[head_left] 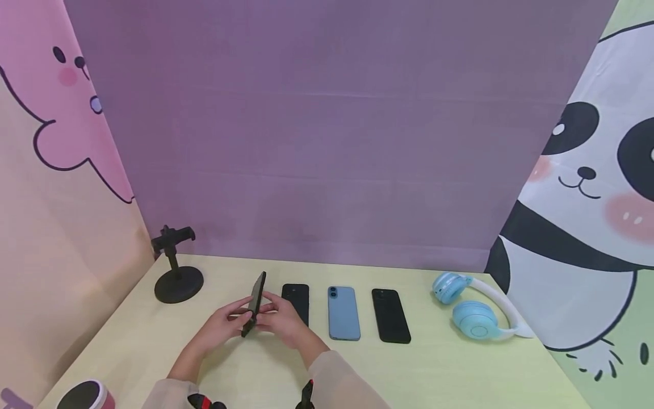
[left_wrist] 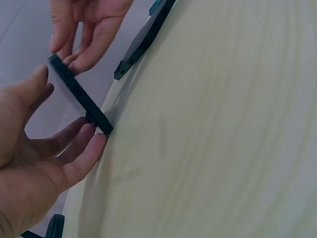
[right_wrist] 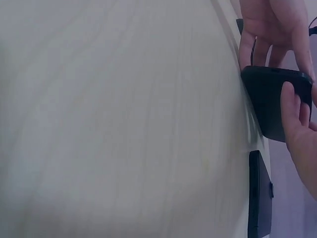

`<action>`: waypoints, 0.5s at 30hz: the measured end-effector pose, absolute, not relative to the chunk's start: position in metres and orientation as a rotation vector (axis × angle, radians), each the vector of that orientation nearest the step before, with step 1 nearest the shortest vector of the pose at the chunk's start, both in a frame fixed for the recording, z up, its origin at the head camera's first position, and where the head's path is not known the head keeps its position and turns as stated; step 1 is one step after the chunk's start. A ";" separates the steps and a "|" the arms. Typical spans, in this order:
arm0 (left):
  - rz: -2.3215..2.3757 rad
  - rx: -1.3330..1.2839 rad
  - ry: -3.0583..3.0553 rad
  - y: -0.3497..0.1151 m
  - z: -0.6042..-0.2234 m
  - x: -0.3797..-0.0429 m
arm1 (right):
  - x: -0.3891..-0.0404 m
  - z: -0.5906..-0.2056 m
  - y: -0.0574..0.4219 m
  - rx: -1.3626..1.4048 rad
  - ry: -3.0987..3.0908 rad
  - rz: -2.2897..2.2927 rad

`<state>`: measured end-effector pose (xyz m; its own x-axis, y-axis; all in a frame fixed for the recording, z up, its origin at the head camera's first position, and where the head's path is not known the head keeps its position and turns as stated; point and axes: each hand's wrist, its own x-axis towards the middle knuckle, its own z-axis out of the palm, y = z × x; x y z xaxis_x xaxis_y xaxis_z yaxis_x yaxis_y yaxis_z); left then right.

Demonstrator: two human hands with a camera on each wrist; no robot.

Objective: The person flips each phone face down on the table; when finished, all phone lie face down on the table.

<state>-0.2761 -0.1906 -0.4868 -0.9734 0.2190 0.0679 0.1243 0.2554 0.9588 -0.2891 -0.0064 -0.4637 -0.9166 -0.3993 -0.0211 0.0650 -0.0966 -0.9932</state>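
Note:
A black smartphone [head_left: 255, 304] is held up on its edge above the table, between both hands. My left hand [head_left: 221, 326] grips it from the left; in the left wrist view its fingers touch the lower end of the phone [left_wrist: 79, 91]. From the other side my right hand [head_left: 287, 322] holds it, and the right wrist view has its fingertips on the dark back of the phone [right_wrist: 267, 101]. Just right of the hands lies another black phone [head_left: 300, 298], partly hidden by the right hand. A blue phone [head_left: 344, 315] and a third black phone [head_left: 392, 317] lie beyond it.
A black phone stand [head_left: 179, 284] with a round base is at the back left of the table [head_left: 434, 375]. Light-blue and white headphones [head_left: 477, 319] lie at the right. A round object with a dark top [head_left: 82, 395] sits at the front left corner.

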 end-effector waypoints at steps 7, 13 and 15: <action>1.982 0.468 2.229 -0.190 -0.486 -0.272 | -0.292 -0.465 -0.008 -0.403 1.859 -2.065; 2.033 0.462 2.162 -0.189 -0.487 -0.272 | -0.291 -0.461 -0.009 -0.398 1.875 -2.067; 2.033 0.463 2.161 -0.190 -0.487 -0.272 | -0.291 -0.461 -0.010 -0.401 1.884 -2.059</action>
